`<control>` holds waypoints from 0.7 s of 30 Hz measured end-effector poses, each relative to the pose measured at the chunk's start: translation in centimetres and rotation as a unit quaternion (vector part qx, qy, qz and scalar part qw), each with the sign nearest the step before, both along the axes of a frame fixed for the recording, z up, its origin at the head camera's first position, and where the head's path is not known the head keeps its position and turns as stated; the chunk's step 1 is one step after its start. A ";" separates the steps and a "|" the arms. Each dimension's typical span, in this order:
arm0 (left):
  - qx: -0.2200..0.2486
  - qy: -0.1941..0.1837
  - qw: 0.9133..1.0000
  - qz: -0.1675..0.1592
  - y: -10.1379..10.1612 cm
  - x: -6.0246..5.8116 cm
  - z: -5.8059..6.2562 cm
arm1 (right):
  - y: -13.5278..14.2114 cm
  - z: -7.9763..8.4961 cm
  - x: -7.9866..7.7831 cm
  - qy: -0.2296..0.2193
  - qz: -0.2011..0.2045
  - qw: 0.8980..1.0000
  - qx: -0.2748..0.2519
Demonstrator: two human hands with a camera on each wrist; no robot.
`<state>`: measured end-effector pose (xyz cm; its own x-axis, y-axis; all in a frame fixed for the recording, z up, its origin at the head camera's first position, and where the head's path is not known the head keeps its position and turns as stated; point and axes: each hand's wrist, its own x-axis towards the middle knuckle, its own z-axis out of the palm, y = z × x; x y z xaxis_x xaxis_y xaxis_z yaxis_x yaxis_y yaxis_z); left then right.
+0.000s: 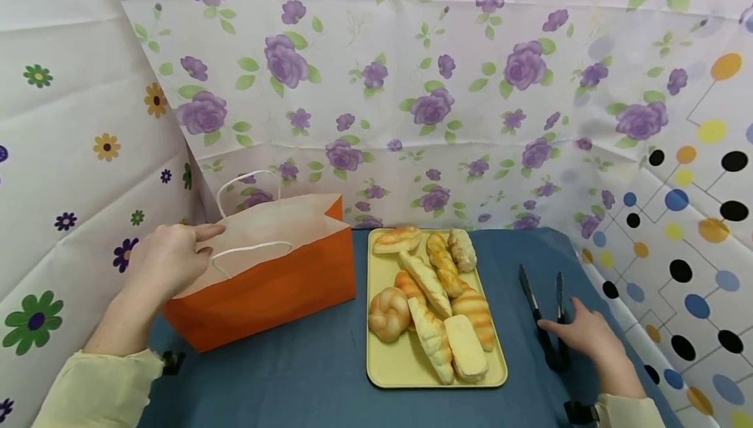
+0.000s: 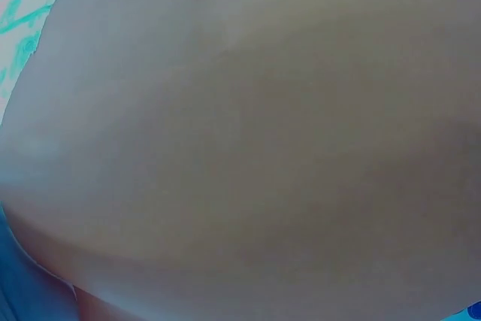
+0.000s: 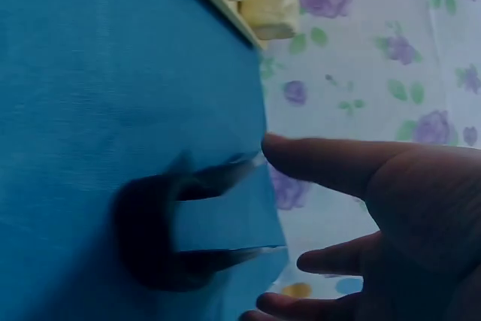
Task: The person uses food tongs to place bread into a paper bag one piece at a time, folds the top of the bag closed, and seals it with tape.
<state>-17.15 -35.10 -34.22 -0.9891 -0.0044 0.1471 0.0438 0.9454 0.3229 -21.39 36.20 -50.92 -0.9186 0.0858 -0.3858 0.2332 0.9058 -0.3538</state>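
Note:
An orange paper bag (image 1: 276, 291) with a white inside and white cord handles stands upright at the left, its mouth spread. At its left edge, my left hand (image 1: 170, 258) grips the rim; the hand hides that side, and bare skin fills most of the left wrist view. On the right lie black-handled tongs (image 1: 555, 343) with metal tips, their arms apart. My right hand (image 1: 591, 336) hovers by the tongs' handles, thumb spread from the fingers and nothing held. In the right wrist view, the tongs (image 3: 146, 231) appear beyond the fingers, slightly blurred.
Between bag and tongs sits a yellow tray (image 1: 379, 372) of several breads, including a knotted roll (image 1: 389, 314) and a pale loaf (image 1: 466, 347). A blue cloth (image 1: 294, 376) covers the table. Patterned sheets (image 1: 482, 88) rise behind and at both sides.

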 end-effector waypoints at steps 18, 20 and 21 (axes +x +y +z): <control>0.067 -0.010 0.998 -0.005 -1.3 -0.8 0.6 | -1.1 -2.2 -0.1 -0.029 -0.022 0.999 -0.002; 0.069 -0.018 0.997 -0.006 -1.5 -0.8 0.6 | -1.1 -2.3 -0.1 -0.030 -0.022 0.999 -0.002; 0.067 -0.021 0.998 -0.007 -1.6 -0.9 0.6 | -1.1 -2.4 -0.2 -0.031 -0.022 0.999 -0.001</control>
<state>-18.02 -36.70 -33.64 -0.9945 -0.0065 0.1048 0.0413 0.8932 0.4478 -21.54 35.06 -53.29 -0.8883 0.1254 -0.4418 0.2948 0.8933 -0.3393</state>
